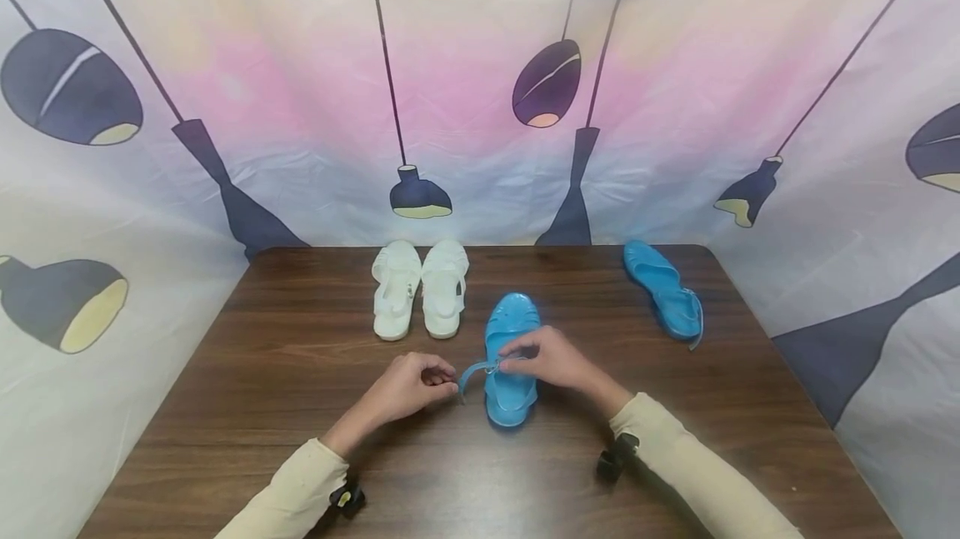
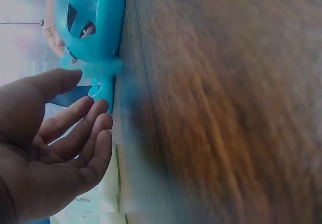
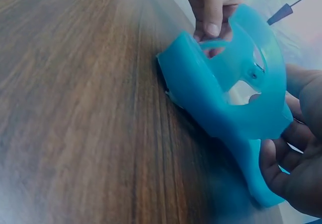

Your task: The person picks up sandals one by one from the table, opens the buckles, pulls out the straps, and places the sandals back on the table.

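The blue sandal (image 1: 512, 389) stands sole down on the tabletop (image 1: 285, 331) between the 2 hands, toe pointing away from the person; the right hand (image 1: 553, 357) covers part of its opening. That hand reaches in from the right, palm inward, its curled fingers grasping the strap (image 1: 472, 370) beside the small buckle (image 1: 492, 366); the exact pinch is hard to make out, and in the right wrist view the thumb tip is hidden behind the strap. The left hand (image 1: 411, 386) lies just beside the strap's loose end, fingers released and loosely bent, with a gap below the thumb in the left wrist view. Blur covers much of the wood there, and 2 white sandals (image 1: 395, 301) are partly hidden. Both sleeves (image 1: 296, 485) are cut off by the bottom edge.
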The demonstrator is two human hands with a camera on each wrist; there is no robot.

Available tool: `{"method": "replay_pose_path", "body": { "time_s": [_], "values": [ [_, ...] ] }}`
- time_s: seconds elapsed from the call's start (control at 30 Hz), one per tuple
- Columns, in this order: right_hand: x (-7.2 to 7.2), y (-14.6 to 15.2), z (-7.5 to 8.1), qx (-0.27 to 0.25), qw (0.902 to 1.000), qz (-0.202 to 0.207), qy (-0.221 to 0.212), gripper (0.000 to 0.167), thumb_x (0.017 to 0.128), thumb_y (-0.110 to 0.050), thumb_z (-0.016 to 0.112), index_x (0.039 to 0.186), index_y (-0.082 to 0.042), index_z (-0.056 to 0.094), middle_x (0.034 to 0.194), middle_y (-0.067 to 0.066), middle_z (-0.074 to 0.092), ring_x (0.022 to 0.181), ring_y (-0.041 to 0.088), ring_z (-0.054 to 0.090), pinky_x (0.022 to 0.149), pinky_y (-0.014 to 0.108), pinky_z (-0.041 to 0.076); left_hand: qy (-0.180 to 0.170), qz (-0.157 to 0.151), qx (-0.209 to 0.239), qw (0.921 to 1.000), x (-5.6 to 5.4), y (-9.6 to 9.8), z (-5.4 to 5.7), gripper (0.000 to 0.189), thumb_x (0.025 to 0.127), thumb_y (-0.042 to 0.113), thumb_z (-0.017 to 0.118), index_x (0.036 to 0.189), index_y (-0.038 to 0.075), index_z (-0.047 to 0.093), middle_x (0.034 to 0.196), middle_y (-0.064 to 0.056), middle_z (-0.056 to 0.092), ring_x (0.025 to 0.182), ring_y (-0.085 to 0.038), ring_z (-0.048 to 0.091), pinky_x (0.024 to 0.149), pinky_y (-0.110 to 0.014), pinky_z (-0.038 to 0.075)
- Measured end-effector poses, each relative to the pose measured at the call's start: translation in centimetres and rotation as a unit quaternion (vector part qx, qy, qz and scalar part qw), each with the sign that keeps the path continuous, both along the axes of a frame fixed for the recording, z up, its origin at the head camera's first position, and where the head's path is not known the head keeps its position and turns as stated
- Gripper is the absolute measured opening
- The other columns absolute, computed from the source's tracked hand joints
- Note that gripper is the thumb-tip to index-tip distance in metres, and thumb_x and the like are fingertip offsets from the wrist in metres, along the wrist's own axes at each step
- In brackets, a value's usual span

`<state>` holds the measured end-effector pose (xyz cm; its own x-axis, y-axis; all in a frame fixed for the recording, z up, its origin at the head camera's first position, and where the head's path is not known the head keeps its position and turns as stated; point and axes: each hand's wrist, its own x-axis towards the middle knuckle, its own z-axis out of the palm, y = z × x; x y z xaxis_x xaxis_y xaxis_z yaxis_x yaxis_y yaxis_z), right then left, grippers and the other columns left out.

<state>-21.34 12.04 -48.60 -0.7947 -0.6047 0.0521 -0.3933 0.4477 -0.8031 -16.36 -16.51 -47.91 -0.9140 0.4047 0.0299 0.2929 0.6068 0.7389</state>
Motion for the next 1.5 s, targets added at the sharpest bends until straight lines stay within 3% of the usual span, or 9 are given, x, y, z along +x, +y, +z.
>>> {"method": "replay_pose_path", "body": {
  "time_s": [0.2, 0.37, 0.67, 0.9, 1.23, 1.5],
  "values": [
    [0.0, 0.2, 0.4, 0.009, 0.9999, 0.006, 0.003, 0.024, 0.095, -0.035, 0.074, 0.112, -0.019, 0.078, 0.102, -0.012, 0.076, 0.094, 0.006, 0.069, 0.084, 0.030, 0.056, -0.007, -0.001, 0.022, 0.9997, -0.3, 1.0, 0.2, 0.035, 0.092, 0.032, 0.077, 0.115, 0.006, 0.072, 0.104, -0.001, 0.074, 0.094, -0.013, 0.069, 0.082, -0.031, 0.057],
    [0.1, 0.3, 0.5, 0.017, 0.9998, -0.005, 0.011, 0.026, 0.097, -0.033, 0.073, 0.114, -0.015, 0.078, 0.107, -0.009, 0.076, 0.096, 0.006, 0.068, 0.086, 0.030, 0.056, -0.008, -0.003, 0.048, 0.9988, -0.8, 2.8, 0.1, 0.040, 0.094, 0.037, 0.075, 0.120, 0.006, 0.070, 0.108, -0.002, 0.074, 0.099, -0.014, 0.069, 0.085, -0.032, 0.057],
    [0.3, 0.4, 0.4, 0.014, 0.9998, -0.012, -0.008, 0.021, 0.098, -0.031, 0.070, 0.110, -0.016, 0.079, 0.102, -0.009, 0.076, 0.094, 0.008, 0.068, 0.084, 0.030, 0.056, 0.008, -0.042, 0.037, 0.9984, -1.9, 4.9, -0.3, 0.026, 0.097, 0.034, 0.072, 0.110, 0.012, 0.074, 0.097, 0.004, 0.073, 0.088, -0.008, 0.066, 0.077, -0.027, 0.055],
    [0.3, 0.5, -0.1, -0.008, 0.9998, -0.003, -0.018, 0.015, 0.096, -0.029, 0.074, 0.105, -0.018, 0.079, 0.099, -0.011, 0.076, 0.094, 0.007, 0.069, 0.084, 0.029, 0.057, -0.011, -0.024, 0.059, 0.9979, -1.8, 5.4, -0.3, 0.016, 0.096, 0.031, 0.072, 0.102, 0.016, 0.076, 0.093, 0.006, 0.074, 0.085, -0.008, 0.067, 0.076, -0.027, 0.056],
    [0.2, 0.5, 0.2, -0.033, 0.9994, 0.003, -0.013, 0.015, 0.094, -0.027, 0.076, 0.106, -0.017, 0.079, 0.101, -0.010, 0.077, 0.097, 0.010, 0.069, 0.085, 0.030, 0.056, 0.020, -0.016, 0.076, 0.9968, -1.5, 5.5, -0.2, 0.014, 0.091, 0.025, 0.079, 0.099, 0.014, 0.076, 0.093, 0.003, 0.076, 0.087, -0.008, 0.071, 0.077, -0.026, 0.058],
    [0.1, 0.7, 0.0, -0.030, 0.9995, -0.007, 0.003, 0.016, 0.094, -0.028, 0.076, 0.105, -0.017, 0.080, 0.101, -0.010, 0.077, 0.096, 0.009, 0.070, 0.085, 0.029, 0.056, 0.016, -0.006, 0.089, 0.9959, -1.5, 5.4, -0.2, 0.011, 0.093, 0.022, 0.078, 0.098, 0.012, 0.076, 0.093, 0.001, 0.077, 0.087, -0.010, 0.073, 0.074, -0.024, 0.058]
  ]
}}
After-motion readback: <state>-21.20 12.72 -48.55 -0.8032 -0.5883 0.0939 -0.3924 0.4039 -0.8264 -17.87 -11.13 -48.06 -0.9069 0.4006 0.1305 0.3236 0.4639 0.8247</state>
